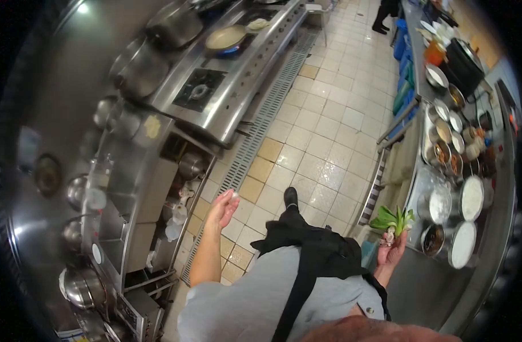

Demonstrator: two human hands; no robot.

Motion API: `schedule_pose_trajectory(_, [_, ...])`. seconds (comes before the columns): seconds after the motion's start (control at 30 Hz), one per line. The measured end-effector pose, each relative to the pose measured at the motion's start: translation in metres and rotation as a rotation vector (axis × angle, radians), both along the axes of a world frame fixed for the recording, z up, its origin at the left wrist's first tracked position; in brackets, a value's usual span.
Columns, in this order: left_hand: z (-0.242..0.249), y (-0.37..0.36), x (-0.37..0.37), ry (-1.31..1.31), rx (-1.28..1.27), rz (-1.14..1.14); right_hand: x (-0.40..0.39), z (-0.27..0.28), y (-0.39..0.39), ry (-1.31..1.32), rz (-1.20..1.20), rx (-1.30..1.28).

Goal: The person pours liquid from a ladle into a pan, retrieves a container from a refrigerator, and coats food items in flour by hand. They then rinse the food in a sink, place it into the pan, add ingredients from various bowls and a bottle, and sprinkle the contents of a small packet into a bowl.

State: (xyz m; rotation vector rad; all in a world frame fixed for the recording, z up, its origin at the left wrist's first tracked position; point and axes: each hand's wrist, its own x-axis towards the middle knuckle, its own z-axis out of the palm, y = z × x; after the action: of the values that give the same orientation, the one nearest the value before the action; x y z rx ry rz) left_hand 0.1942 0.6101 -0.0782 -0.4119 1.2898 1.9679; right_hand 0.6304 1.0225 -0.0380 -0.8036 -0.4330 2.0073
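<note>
My left hand (221, 209) hangs over the floor drain with its fingers curled together. A small whitish spot shows at its fingertips; I cannot make out what it is. On the other side, my right hand (393, 251) is closed around a small bunch of bok choy (395, 218), its green leaves pointing up and out to the left. Pale, lumpy pieces (389, 236) sit in the same grip below the leaves, too small to name. The right hand is beside the steel counter with the food containers.
A stove with a lit burner under a pan (225, 39) stands at upper left, with large pots (140, 67) behind. A slotted drain (272, 108) runs along the wet tiles. White-filled round containers (462, 244) line the right counter (412, 279). Another person's legs (385, 16) show far ahead.
</note>
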Motion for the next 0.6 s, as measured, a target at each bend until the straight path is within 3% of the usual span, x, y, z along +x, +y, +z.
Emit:
schedule_pose_trajectory(0.13, [-0.003, 0.014, -0.069, 0.035, -0.028, 0.036, -0.096, -0.006, 0.037, 0.002, -0.004, -0.056])
schedule_pose_trajectory(0.2, [0.017, 0.018, -0.093, 0.034, 0.011, 0.081, -0.131, 0.0, 0.051, 0.158, 0.201, 0.132])
schedule_pose_trajectory(0.23, [0.022, 0.021, -0.107, 0.024, 0.006, 0.094, -0.164, 0.013, 0.053, 0.002, 0.0, 0.081])
schedule_pose_trajectory(0.4, [0.037, 0.054, -0.173, 0.061, 0.022, 0.137, -0.247, 0.034, 0.086, -0.013, 0.043, 0.099])
schedule_pose_trajectory(0.6, [0.053, 0.115, -0.235, 0.193, 0.007, 0.078, -0.314, 0.02, 0.116, 0.039, 0.09, 0.103])
